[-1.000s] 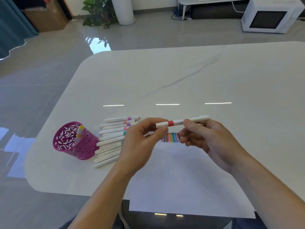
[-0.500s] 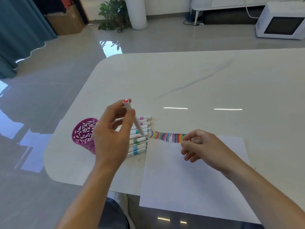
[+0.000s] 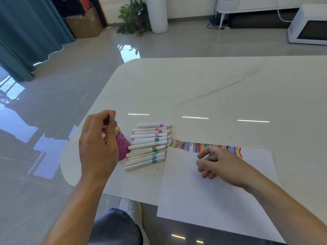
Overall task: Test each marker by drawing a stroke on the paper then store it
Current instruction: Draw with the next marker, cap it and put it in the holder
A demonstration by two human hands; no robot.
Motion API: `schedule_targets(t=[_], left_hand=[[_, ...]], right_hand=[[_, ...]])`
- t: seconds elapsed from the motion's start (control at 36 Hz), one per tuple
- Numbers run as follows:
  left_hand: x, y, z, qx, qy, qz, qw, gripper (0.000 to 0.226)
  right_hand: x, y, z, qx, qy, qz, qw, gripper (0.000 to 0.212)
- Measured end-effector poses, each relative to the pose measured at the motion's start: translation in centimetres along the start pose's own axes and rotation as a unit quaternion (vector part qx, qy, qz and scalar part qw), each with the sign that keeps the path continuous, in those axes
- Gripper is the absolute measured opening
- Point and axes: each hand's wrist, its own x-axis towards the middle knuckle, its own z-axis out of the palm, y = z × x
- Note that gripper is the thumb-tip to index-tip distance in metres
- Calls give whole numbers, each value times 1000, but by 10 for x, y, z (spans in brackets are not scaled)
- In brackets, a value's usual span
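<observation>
Red-capped white marker [image 3: 112, 116], pinched in the left hand [image 3: 96, 147] over the pink lacy cup [image 3: 123, 149]: drop it straight in. Right hand [image 3: 219, 163] lies loose, empty.

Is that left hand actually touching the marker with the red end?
Touching. The head view shows the left hand with its fingers curled round the red-ended marker, whose red end pokes out above them.

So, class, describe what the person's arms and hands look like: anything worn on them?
The left forearm and right forearm are bare as far as the frame shows, with no sleeve in view. The left hand and right hand wear no gloves, and no ring, watch or bracelet shows.
</observation>
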Motion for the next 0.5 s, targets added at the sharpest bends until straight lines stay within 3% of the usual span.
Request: schedule_targets(t=[0.19,0.5], left_hand=[[0,-15,3,72,-63,-58,994,16],[-4,-17,8,117,-69,-72,988,19]], right_hand=[[1,2,1,-16,2,1,1000,15],[2,2,0,-18,7,5,1000,14]])
